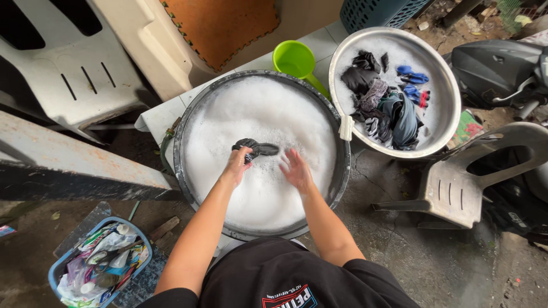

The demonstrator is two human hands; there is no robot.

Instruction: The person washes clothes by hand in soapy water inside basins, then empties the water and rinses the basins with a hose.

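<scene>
A wide round metal basin [188,122] full of white suds stands in front of me. My left hand [237,165] grips a small dark wet piece of cloth [258,148] just above the foam near the basin's middle. To the right of that cloth, my right hand [295,170] rests on the foam with fingers spread, holding nothing. A second metal basin [442,122] at the upper right holds soapy water and a heap of dark and striped wet clothes [381,108], with blue pieces at its far side.
A green plastic scoop [294,58] lies between the two basins. A grey plastic chair [474,177] lies tipped at the right, another pale chair [68,68] at upper left. A blue basket [101,263] of packets sits lower left. A scooter [496,65] stands far right.
</scene>
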